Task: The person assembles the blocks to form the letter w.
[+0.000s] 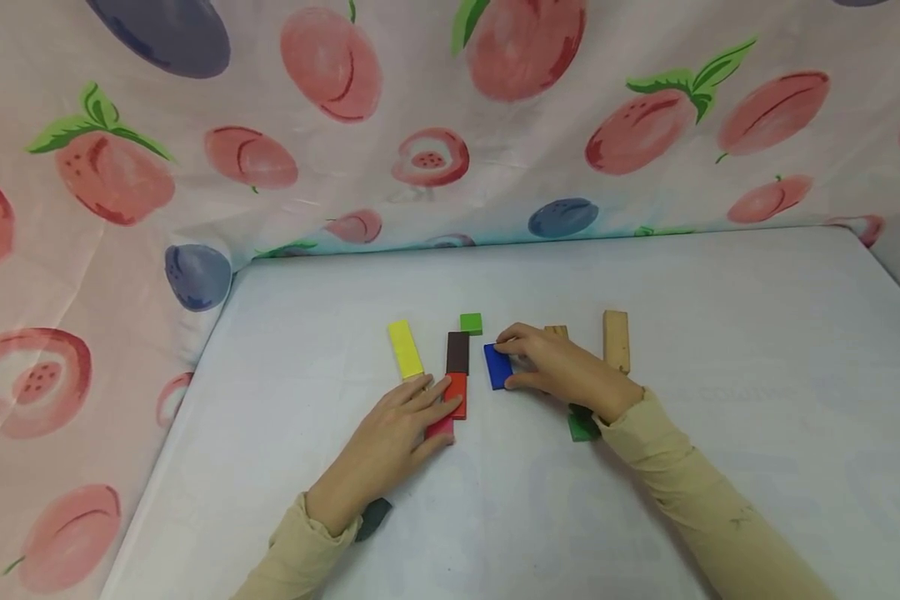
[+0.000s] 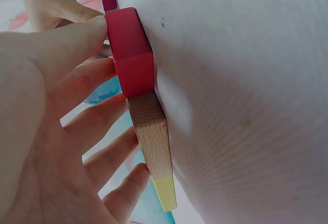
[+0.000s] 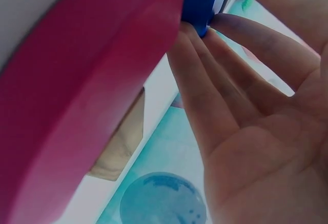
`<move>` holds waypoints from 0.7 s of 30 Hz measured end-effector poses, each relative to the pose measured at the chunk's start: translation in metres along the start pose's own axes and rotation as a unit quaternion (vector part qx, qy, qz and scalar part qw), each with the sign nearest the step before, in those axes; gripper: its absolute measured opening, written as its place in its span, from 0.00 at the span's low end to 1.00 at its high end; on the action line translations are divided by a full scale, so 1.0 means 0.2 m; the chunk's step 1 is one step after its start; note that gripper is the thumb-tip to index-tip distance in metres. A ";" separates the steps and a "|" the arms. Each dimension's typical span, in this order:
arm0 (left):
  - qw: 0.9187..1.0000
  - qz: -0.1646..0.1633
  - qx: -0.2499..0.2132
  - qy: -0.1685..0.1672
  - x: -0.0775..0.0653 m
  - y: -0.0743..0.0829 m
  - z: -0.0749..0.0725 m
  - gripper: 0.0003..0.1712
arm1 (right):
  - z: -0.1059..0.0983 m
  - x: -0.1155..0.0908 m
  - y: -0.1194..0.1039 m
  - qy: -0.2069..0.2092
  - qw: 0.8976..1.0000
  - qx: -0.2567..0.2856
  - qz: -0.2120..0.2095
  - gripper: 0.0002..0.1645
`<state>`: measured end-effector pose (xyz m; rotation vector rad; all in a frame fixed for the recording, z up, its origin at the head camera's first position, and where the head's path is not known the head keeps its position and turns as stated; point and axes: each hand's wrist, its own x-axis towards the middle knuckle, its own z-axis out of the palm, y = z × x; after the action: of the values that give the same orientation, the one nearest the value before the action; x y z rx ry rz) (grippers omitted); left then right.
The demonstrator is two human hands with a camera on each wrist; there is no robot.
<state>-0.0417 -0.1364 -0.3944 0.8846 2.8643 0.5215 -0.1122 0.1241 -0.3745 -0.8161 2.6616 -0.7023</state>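
Observation:
My left hand (image 1: 382,437) lies palm down with spread fingers over a pink block (image 1: 440,428) and a red block (image 1: 457,404). In the left wrist view its fingertips touch the side of a reddish block (image 2: 134,55) and a plain wooden block (image 2: 154,142), lined up with a yellow block (image 2: 165,193). My right hand (image 1: 562,367) pinches a blue block (image 1: 498,367) between thumb and fingers. The right wrist view shows the blue block (image 3: 200,3) at the fingertips, while a large pink block (image 3: 97,90) fills the near left.
A dark brown block (image 1: 457,352) adjoins the red one, with a small green block (image 1: 471,324) behind. Wooden blocks (image 1: 616,342) and a green block (image 1: 582,427) stand around the right hand. A dark block (image 1: 373,518) sits by the left wrist. Fruit-patterned cloth (image 1: 495,150) backs the white table (image 1: 757,333).

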 end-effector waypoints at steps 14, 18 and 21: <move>1.000 0.004 0.002 0.002 0.00 0.00 0.00 0.27 | 0.00 0.05 0.01 0.010 1.000 -0.003 -0.009 0.31; 1.000 0.004 0.002 0.002 0.00 0.00 0.00 0.27 | 0.01 0.05 0.00 0.010 1.000 -0.010 -0.008 0.31; 1.000 0.003 0.003 0.002 0.00 0.00 0.00 0.28 | 0.01 0.06 0.00 0.014 1.000 -0.017 -0.012 0.31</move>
<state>-0.0415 -0.1373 -0.3947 0.8954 2.8686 0.5168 -0.1220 0.1168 -0.3770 -0.8535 2.6995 -0.6815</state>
